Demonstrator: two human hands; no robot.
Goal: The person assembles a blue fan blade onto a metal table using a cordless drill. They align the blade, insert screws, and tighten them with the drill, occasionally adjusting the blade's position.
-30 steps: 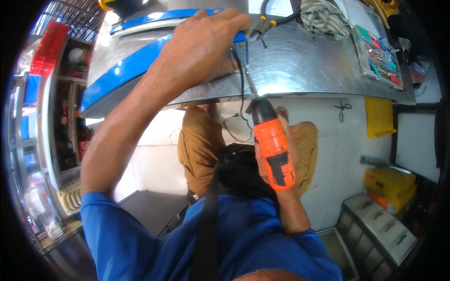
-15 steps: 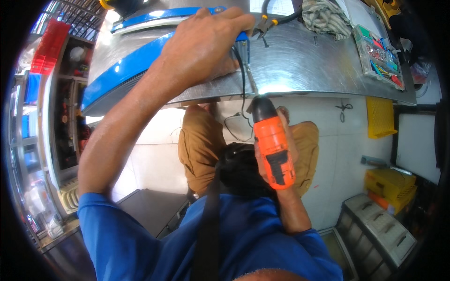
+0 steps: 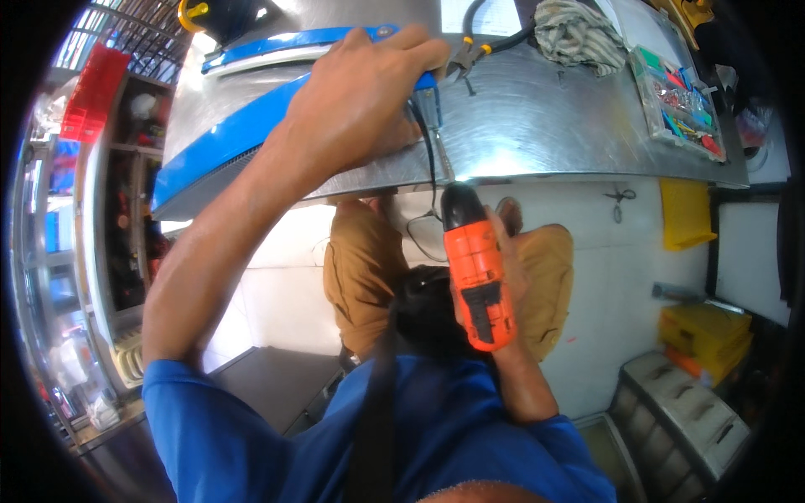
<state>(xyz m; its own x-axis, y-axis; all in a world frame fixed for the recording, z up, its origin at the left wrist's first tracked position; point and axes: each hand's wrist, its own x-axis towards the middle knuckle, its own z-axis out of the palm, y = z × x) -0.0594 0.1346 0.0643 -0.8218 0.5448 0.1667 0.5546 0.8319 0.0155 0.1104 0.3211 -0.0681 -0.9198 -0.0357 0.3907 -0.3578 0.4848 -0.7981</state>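
My left hand (image 3: 356, 96) is closed over the right end of a long blue housing (image 3: 239, 121) with a dark grille along its near side. The housing lies along the front of a steel bench. My right hand (image 3: 513, 268) grips an orange and black cordless drill (image 3: 480, 281) below the bench edge. Its long bit (image 3: 444, 155) points up at the housing's end; whether it touches a screw is too small to tell. A thin black cord (image 3: 430, 159) hangs from that end past the bench edge.
Behind the housing lies a blue and white strip (image 3: 289, 44). Cutting pliers (image 3: 466, 57), a striped rag (image 3: 579, 35) and a parts box (image 3: 677, 105) rest on the steel bench (image 3: 553, 126). Scissors (image 3: 619, 201) hang or lie below the edge, near a yellow bin (image 3: 686, 214).
The drill has shifted a little left and lower, its bit still pointing at the housing's end. My left hand keeps its hold. The whole view has moved slightly.
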